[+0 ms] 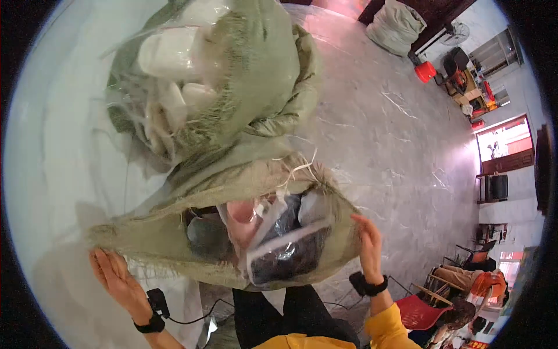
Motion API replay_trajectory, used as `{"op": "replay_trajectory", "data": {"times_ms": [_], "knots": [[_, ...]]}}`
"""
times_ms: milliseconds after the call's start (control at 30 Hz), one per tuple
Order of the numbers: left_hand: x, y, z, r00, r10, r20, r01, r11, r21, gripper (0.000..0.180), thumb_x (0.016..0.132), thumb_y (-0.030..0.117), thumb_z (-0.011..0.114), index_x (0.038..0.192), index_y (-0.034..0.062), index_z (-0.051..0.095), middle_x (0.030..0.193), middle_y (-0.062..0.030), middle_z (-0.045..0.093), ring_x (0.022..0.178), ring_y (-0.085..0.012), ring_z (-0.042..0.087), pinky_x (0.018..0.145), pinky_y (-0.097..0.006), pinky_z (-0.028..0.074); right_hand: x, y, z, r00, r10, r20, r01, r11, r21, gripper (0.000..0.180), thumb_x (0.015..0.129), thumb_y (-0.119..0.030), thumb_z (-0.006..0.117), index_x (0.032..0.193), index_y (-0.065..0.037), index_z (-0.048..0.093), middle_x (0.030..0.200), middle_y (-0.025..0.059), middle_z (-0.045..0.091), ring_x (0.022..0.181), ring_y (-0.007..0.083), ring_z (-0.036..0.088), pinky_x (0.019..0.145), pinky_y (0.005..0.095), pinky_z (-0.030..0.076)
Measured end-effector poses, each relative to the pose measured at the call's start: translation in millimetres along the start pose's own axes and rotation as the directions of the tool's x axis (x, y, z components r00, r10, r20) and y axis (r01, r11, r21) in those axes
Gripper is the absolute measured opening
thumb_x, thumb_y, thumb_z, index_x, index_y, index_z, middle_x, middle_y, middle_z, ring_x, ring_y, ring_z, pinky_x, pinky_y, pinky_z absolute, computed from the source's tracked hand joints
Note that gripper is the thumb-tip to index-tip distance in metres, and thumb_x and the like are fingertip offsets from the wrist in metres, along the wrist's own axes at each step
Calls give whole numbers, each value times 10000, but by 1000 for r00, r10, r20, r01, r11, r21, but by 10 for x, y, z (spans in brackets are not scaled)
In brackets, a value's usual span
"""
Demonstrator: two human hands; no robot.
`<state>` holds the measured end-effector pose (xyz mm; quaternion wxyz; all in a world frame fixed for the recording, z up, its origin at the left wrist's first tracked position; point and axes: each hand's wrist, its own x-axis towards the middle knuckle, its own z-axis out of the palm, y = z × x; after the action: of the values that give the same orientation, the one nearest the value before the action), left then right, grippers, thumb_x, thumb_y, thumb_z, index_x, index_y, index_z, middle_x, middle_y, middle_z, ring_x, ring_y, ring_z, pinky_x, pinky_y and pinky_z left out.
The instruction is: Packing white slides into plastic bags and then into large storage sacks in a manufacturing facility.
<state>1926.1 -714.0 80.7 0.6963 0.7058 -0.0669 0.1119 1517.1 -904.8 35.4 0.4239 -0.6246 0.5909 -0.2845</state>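
Note:
A frayed green woven sack (174, 209) lies with its mouth pulled wide toward me. My left hand (113, 273) grips the sack's rim at the left. My right hand (367, 241) holds the rim at the right. Inside the mouth sit clear plastic bags of dark goods (288, 250) and a pinkish packet (241, 218). A second green sack (256, 70) stands behind it, open, with white plastic-wrapped pieces (174, 55) showing. Both wrists carry black bands.
A white surface (52, 163) fills the left side. Grey marble floor (395, 151) spreads to the right. A filled pale sack (395, 26) rests far back by a dark bench. Red chairs (421, 311) and a seated person (465, 291) are at the lower right.

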Motion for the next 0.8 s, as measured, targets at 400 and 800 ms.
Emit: {"op": "replay_trajectory", "data": {"times_ms": [400, 800], "knots": [[533, -138, -475, 861, -85, 501, -77, 953, 294, 236, 1004, 126, 481, 793, 21, 487, 653, -31, 531, 601, -109, 467, 583, -254, 376, 356, -1582, 0, 999, 18, -46, 6, 873, 488, 185, 906, -30, 464, 931, -34, 647, 915, -21, 587, 850, 83, 512, 779, 217, 396], [-1788, -1014, -318, -250, -75, 965, -690, 713, -123, 672, 719, 468, 723, 1219, 43, 577, 1191, -168, 577, 1223, -324, 483, 1125, -523, 250, 482, -1244, -398, 992, 69, 106, -108, 894, 435, 148, 913, -81, 492, 960, -67, 632, 929, -33, 566, 834, 75, 487, 744, 215, 391]]}}
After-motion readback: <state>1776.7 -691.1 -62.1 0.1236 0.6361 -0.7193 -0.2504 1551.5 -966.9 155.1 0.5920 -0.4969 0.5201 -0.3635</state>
